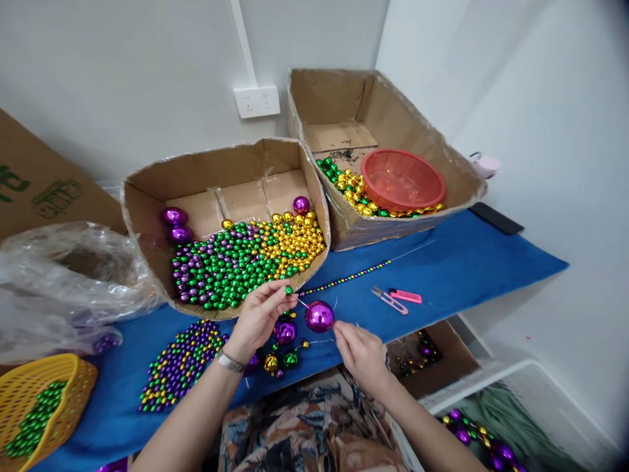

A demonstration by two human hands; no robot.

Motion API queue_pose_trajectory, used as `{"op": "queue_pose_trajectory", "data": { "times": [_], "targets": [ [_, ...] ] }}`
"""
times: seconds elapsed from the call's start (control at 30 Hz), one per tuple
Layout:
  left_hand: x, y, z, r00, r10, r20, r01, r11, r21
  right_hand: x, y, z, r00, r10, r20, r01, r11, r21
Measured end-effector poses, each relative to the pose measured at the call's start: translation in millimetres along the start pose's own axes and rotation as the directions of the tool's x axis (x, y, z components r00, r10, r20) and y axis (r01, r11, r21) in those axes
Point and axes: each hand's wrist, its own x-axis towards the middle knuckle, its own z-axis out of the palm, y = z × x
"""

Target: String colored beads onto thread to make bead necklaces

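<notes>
My left hand (263, 318) is closed, its thumb and fingers pinching a small shiny green bead (288, 290). A thin pale thread (301, 302) runs from those fingertips to a large shiny purple ball bead (319, 316). At the ball's lower right edge, the fingers of my right hand (361, 354) are pinched together where the thread seems to come out; the exact grip is partly hidden. Below the ball lie another purple ball bead (285, 331), a gold bead (270, 363) and a green bead (291, 358) on the blue cloth.
A carton (147, 180) of loose beads stands behind my hands; another carton (339, 229) holds beads and a red bowl (403, 178). Thread snips (390, 300) and a pink-labelled item (407, 296) lie right of a bead strand (344, 278). Left are a bead pile (181, 367) and yellow basket (73, 393).
</notes>
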Motion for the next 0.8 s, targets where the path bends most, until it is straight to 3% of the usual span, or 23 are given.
{"op": "queue_pose_trajectory", "data": {
  "times": [0.2,0.3,0.4,0.5,0.6,0.7,0.8],
  "targets": [
    [-5.1,-17.5,1.8,0.985,0.153,0.084,-0.173,0.912,0.371,-0.1,9.9,26.1,0.989,0.09,0.119,-0.085,0.995,-0.043],
    [-6.7,-34.1,-5.7,0.971,0.218,0.093,-0.231,0.78,0.581,-7.8,14.6,40.2,0.967,0.122,0.225,-0.092,0.986,-0.137],
    [-11.8,-40.8,-10.6,0.947,0.288,0.145,-0.299,0.615,0.73,-10.1,18.2,38.7,0.944,0.134,0.3,-0.075,0.977,-0.2],
    [-20.3,-28.0,-3.3,0.901,0.355,0.249,-0.402,0.474,0.783,0.2,17.9,24.4,0.958,0.131,0.256,-0.107,0.989,-0.102],
    [-26.9,-4.4,13.8,0.837,0.431,0.336,-0.512,0.4,0.76,18.4,12.5,13.4,0.976,0.063,0.21,-0.081,0.994,0.077],
    [-29.1,10.8,27.2,0.804,0.482,0.349,-0.553,0.389,0.737,31.2,7.4,13.4,0.973,-0.027,0.227,-0.019,0.981,0.195],
    [-28.6,4.7,28.8,0.819,0.491,0.299,-0.529,0.441,0.726,33.9,8.3,16.2,0.976,-0.034,0.217,-0.025,0.965,0.263]
  ]
}}
